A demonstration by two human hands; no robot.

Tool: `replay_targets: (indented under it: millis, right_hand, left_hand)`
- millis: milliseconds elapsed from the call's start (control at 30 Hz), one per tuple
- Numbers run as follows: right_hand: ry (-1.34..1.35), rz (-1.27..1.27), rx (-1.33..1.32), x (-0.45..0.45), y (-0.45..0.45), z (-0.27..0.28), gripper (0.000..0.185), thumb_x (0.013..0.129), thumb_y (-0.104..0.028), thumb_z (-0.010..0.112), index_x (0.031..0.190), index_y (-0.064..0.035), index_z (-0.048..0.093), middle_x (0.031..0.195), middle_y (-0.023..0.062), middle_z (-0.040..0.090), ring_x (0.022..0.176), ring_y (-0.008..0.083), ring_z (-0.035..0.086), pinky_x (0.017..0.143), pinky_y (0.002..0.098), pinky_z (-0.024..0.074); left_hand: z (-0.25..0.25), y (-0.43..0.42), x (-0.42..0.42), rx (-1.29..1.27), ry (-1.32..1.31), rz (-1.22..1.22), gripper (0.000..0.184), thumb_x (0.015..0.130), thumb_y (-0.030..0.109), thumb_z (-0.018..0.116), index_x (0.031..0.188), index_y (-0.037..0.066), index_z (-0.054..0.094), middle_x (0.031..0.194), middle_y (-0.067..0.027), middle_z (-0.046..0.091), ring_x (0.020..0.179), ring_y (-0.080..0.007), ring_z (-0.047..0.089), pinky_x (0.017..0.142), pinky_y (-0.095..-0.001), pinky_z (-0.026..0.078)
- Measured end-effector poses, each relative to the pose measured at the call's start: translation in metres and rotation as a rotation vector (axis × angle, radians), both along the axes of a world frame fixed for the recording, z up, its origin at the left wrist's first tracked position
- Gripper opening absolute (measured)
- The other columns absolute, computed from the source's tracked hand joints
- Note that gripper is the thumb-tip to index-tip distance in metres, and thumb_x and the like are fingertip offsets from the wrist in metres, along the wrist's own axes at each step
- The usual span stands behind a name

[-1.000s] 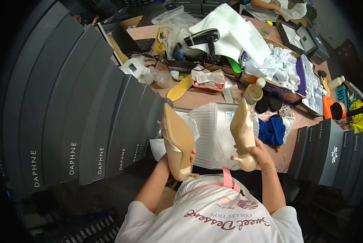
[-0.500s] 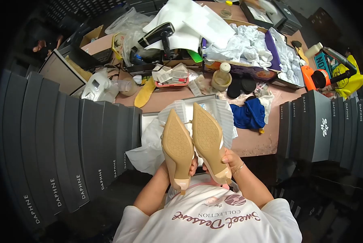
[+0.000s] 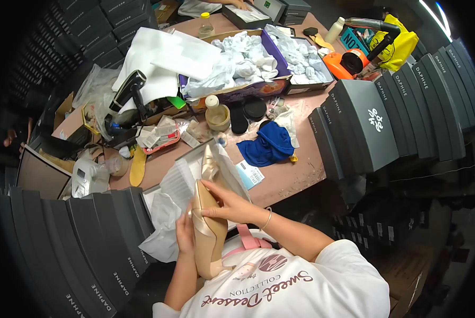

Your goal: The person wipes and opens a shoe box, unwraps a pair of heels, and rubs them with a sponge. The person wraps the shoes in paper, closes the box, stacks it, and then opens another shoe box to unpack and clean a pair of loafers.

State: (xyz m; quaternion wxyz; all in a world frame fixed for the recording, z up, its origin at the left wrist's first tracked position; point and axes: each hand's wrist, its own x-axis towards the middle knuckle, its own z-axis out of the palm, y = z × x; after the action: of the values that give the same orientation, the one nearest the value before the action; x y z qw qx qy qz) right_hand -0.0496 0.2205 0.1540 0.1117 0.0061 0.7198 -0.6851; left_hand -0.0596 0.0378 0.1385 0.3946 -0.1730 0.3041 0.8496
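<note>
A beige pointed heeled shoe [image 3: 209, 238] stands upright, toe up, in front of the white shirt. My left hand [image 3: 184, 230] is wrapped round its left side. With bent fingers and thumb, my right hand [image 3: 228, 204] grips the same shoe near its toe. A second beige shoe [image 3: 211, 165] lies just beyond, over the open box with white tissue [image 3: 168, 204]; its lower part is hidden behind my right hand. A white card [image 3: 249, 174] rests right of the box.
Stacks of dark shoe boxes flank me on the left [image 3: 91, 238] and right [image 3: 372, 122]. Beyond are a blue cloth [image 3: 266, 144], a jar [image 3: 218, 117], a hair dryer [image 3: 129, 90] and a carton of crumpled paper [image 3: 242, 58]. A co-worker's hand [image 3: 241, 5] shows at the top.
The two shoes, earlier held side by side with soles showing, are now apart. One is over the box; my right hand has moved left onto the other. The view has turned right.
</note>
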Motion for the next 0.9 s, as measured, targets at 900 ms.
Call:
replay_targets:
  millis: [900]
  right_hand:
    - [0.596,0.499,0.53,-0.22,-0.053,-0.06,0.022,0.081,-0.009,0.054,0.099,0.0011,0.063,0.092,0.0127,0.065,0.073,0.0277,0.061,0.067,0.0331,0.0493]
  left_hand:
    - [-0.044,0.021,0.023,0.086,0.062,0.392,0.068,0.081,0.049,0.04,0.129,0.002,0.045,0.112,-0.018,0.058,0.105,-0.027,0.057,0.087,-0.0353,0.044]
